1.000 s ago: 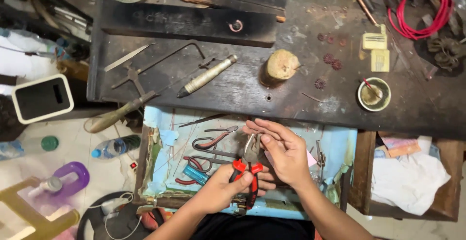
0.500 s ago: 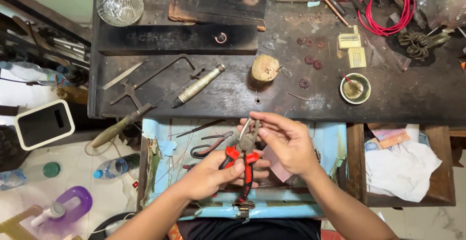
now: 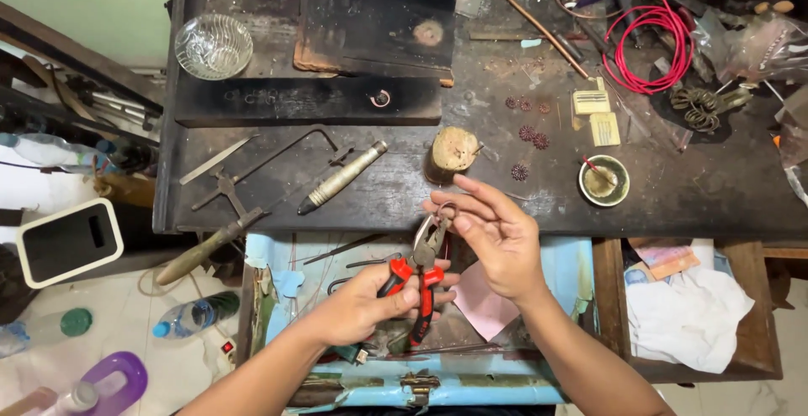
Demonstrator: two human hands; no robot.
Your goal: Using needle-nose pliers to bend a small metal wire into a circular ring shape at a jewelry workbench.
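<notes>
Dark, scarred workbench (image 3: 715, 193) fills the upper view, with an open blue drawer (image 3: 555, 264) below its front edge. Over that drawer, the right hand (image 3: 497, 243) pinches a small wire ring (image 3: 443, 211) between thumb and fingertips, held right at the tip of the pliers (image 3: 418, 277). Whether the plier jaws grip the ring cannot be told. The left hand (image 3: 358, 302) is clenched around the red pliers handles, just left of the right hand. Beyond the pliers, on the bench, stands a wooden stump (image 3: 453, 151), with a metal-handled tool (image 3: 341, 178) left of it and a small dish (image 3: 603, 180) to its right. Far behind the stump sit a glass bowl (image 3: 213, 46) and a red wire coil (image 3: 652, 46)
</notes>
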